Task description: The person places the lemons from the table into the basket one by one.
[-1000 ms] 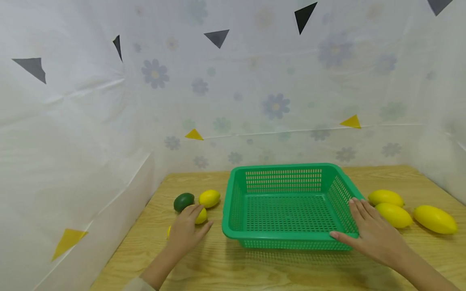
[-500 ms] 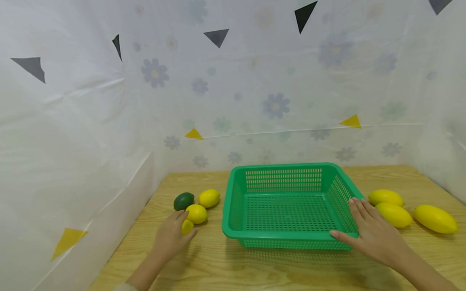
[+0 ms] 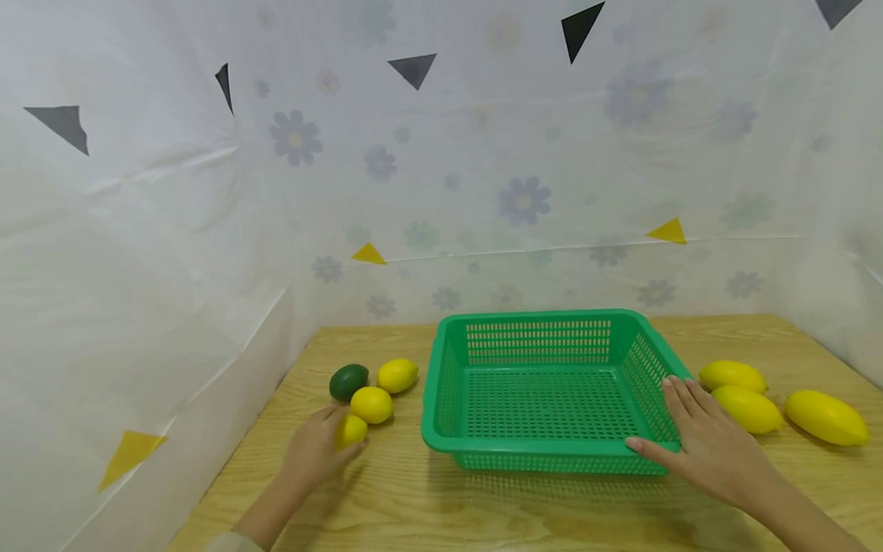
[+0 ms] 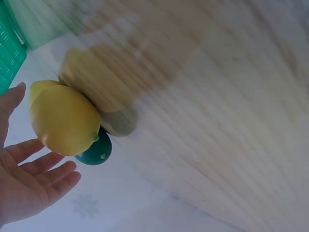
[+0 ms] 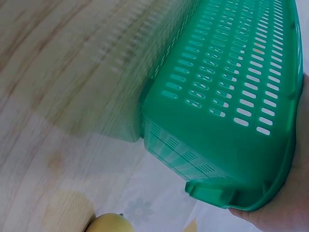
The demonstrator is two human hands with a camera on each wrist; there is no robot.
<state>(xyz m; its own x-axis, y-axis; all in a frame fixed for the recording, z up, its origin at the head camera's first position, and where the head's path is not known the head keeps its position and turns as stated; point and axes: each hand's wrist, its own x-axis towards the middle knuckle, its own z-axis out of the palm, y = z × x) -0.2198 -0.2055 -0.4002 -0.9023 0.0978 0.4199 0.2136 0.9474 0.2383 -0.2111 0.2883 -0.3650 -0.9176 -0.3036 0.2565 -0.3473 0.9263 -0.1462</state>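
Note:
In the head view my left hand (image 3: pixel 313 451) is at the nearest lemon (image 3: pixel 352 432) on the left, with the lemon partly hidden behind the fingers. The left wrist view shows that lemon (image 4: pixel 65 120) in front of the spread thumb and loosely extended fingers. Beyond it lie a second lemon (image 3: pixel 372 405), a third lemon (image 3: pixel 397 376) and a dark green, lime-like fruit (image 3: pixel 348 382). My right hand (image 3: pixel 717 452) rests over the near right corner of a green plastic basket (image 3: pixel 545 448). Its thumb lies along the front rim and its straight fingers across the right rim.
Right of the basket are three larger yellow fruits: one at the back (image 3: pixel 733 375), one by my right hand (image 3: pixel 748 409) and one farther right (image 3: pixel 825 418). A wood-grain table (image 3: pixel 524 514) carries everything. White flowered sheeting (image 3: pixel 455 192) encloses the back and sides.
My left hand has moved left and toward me from the middle lemon to the nearest lemon, uncovering the middle one. The right hand and basket have stayed put.

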